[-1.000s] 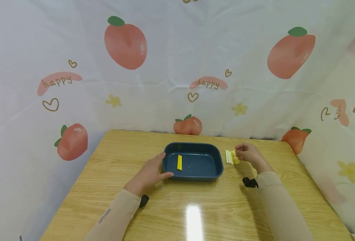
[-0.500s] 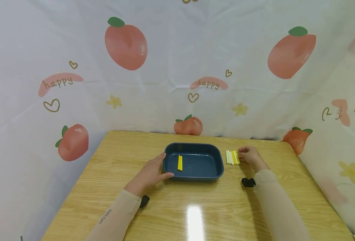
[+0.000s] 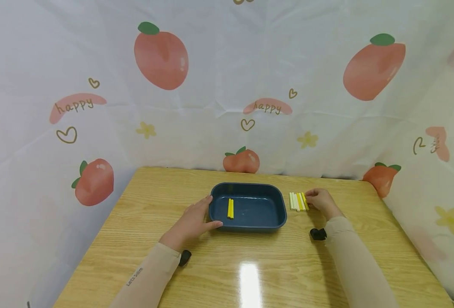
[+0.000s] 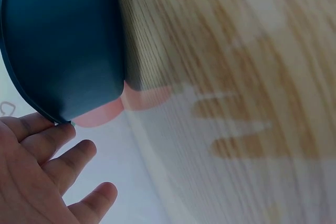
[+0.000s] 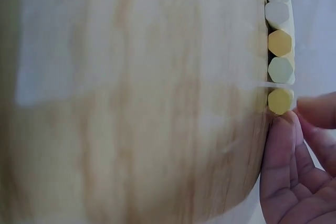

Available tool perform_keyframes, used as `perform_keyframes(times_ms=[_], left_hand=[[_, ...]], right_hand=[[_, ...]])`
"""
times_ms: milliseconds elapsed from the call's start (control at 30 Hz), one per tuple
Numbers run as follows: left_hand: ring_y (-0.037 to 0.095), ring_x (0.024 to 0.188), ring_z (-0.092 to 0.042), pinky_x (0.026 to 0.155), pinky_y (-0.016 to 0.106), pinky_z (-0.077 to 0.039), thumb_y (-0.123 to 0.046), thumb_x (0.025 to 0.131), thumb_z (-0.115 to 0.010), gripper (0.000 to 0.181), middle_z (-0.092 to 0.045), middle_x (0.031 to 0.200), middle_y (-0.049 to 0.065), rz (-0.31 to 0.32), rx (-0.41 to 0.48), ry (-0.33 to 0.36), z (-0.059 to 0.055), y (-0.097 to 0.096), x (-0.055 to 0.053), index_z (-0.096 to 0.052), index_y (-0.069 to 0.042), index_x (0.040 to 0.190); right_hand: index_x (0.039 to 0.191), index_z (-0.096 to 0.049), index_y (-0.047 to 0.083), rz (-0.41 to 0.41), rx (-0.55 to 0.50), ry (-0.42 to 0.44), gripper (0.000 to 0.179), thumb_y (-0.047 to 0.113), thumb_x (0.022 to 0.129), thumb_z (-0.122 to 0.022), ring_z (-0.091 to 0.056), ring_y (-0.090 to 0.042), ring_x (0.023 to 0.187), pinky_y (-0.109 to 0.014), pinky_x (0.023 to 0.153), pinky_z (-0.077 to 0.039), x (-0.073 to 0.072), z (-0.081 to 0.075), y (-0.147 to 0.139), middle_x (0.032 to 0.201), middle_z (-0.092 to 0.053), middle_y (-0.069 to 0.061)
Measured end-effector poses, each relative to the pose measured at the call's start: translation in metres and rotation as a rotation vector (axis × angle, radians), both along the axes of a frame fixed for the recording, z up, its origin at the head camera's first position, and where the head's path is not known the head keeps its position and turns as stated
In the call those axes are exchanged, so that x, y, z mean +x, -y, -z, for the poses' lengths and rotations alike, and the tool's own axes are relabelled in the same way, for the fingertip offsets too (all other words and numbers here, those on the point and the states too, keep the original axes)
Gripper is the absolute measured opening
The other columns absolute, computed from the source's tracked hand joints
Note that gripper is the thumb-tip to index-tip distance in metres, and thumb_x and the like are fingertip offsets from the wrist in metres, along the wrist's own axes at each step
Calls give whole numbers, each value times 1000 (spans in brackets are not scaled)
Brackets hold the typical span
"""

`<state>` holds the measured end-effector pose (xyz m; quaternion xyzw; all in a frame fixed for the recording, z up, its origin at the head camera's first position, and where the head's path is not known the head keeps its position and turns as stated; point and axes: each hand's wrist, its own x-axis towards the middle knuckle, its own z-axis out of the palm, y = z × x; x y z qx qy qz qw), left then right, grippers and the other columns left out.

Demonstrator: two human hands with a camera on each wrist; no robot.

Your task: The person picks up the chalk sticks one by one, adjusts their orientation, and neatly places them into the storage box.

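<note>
At the near side, 2 beige sleeves (image 3: 358,256) reach over a glossy wood-grained table (image 3: 281,265), with a black object (image 3: 318,234) beside each cuff. Farther in, the left hand (image 3: 192,221) has its fingers extended, the thumb and fingertips touching the left rim of a dark blue, rounded rectangular tray (image 3: 259,211). 2 slim yellow sticks (image 3: 231,208) lie side by side in the tray's left part. Right of the tray, the right hand (image 3: 322,202) pinches a yellow hexagonal stick (image 5: 280,101), which lies at the right end of a row of pale and orange-yellow hexagonal sticks (image 3: 296,202) on the table, a narrow gap from its neighbour. Behind hangs a white cloth (image 3: 207,107) printed with pink-red fruit, hearts and yellow flowers.
</note>
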<state>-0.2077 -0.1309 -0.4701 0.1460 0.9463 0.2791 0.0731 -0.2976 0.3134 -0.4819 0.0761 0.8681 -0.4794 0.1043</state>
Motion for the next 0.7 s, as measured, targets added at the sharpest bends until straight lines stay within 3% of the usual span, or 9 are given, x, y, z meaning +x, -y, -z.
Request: perform_keyframes(times_ms=[233, 500, 700], left_hand=[[30, 149, -26, 121, 52, -18, -54, 88, -71, 99, -25, 164, 11, 0, 2, 6, -1, 0, 1, -22, -6, 160], [31, 149, -27, 120, 53, -21, -55, 88, -72, 99, -26, 163, 11, -4, 5, 3, 0, 0, 1, -23, -6, 160], [31, 149, -27, 120, 53, -22, -56, 87, -71, 100, -27, 163, 11, -2, 6, -1, 0, 0, 1, -23, -6, 160]], right_hand=[[110, -60, -13, -57, -7, -20, 25, 2, 92, -64, -59, -17, 79, -26, 66, -54, -1, 0, -4, 97, -62, -17], [115, -58, -13, -54, 106, 37, 33, -1, 85, -66, -57, -17, 72, -28, 61, -52, 1, 0, -3, 93, -63, -15], [116, -57, -11, -56, 103, 68, 31, 0, 88, -65, -55, -18, 73, -30, 63, -53, 1, 1, -6, 90, -59, -10]])
